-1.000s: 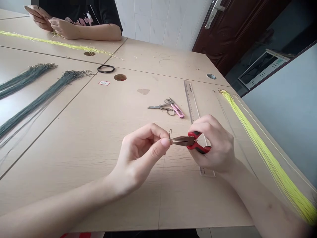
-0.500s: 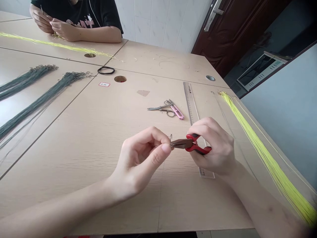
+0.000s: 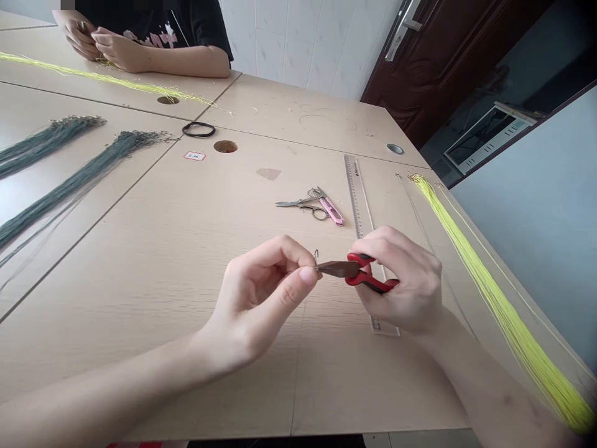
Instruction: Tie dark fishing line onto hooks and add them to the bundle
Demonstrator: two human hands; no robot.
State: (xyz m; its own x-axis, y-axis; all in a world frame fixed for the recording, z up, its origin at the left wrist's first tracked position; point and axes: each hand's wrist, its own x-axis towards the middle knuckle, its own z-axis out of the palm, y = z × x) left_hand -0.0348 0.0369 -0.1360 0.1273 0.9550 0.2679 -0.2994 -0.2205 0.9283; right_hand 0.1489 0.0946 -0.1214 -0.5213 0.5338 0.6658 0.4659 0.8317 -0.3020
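Note:
My left hand [image 3: 263,292] pinches a small metal hook [image 3: 316,256] between thumb and forefinger, above the middle of the wooden table [image 3: 177,261]. My right hand [image 3: 403,277] is wrapped round red-handled pliers [image 3: 357,272], whose closed jaws meet the hook right at my left fingertips. A clear ruler [image 3: 361,205] lies under and behind my right hand. Small scissors and a pink thread snip [image 3: 317,204] lie just beyond the hands.
A long bundle of yellow cords [image 3: 489,286] runs along the right table edge. Dark green cord bundles [image 3: 69,180] lie at the left. A black band [image 3: 199,129] and a cable hole [image 3: 226,147] sit farther back. Another person's hands [image 3: 100,43] work on yellow cords at the far left.
The pliers' jaws have closed in on the hook and both hands have shifted slightly left. The other person's hands keep moving.

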